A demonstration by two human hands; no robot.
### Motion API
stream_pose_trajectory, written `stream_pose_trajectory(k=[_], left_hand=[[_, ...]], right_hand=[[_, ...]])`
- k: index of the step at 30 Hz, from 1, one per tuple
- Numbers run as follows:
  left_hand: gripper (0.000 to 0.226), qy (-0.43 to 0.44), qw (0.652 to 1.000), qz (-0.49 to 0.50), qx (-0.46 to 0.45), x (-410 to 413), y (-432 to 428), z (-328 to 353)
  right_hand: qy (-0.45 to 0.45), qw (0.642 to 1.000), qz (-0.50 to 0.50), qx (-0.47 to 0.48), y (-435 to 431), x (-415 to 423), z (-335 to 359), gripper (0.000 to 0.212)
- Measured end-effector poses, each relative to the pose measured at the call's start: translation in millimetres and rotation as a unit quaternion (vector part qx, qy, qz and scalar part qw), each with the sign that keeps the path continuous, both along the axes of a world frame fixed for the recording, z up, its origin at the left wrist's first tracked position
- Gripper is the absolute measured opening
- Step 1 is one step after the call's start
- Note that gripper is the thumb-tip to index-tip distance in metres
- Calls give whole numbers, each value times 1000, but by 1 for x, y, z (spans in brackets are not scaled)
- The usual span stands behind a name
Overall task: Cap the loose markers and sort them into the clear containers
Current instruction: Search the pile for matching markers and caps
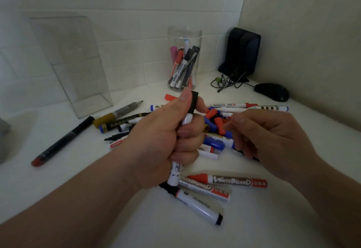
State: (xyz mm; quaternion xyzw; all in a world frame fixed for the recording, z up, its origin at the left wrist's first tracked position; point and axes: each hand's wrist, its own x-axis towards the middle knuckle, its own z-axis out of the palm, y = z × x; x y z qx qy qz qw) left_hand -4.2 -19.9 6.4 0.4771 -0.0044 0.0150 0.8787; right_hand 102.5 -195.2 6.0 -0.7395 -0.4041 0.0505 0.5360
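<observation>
One marker [187,119] inside left fingers [186,147]

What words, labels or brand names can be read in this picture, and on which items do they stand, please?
"WHITEBOARD": on the red-capped marker lying near the front.
"HITEBOARD": first letter hidden, on the grey marker just beneath it.
Too blurred to read: print on the black-capped marker in the left hand, the jar markers inside the jar, and the pile.
</observation>
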Motion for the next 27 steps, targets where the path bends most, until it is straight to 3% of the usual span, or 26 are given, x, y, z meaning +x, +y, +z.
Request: stream_pose_trajectory(k=[5, 11, 16, 27], left_hand=[[57, 17, 999, -19, -22, -3, 6, 6], [40, 46, 999, -7, -16, -5, 6, 7], [39, 63, 998, -13, -6, -4, 0, 3], [45, 33, 993, -80, -78, -4, 1, 0]], right_hand=[[-28, 999, -14, -28, 0, 1, -2, 47], [-37, 998, -12, -47, 1, -2, -2, 43], [-65, 997, 0, -49, 3, -6, -2, 31], [-68, 998, 4, -17, 2, -5, -5, 19]])
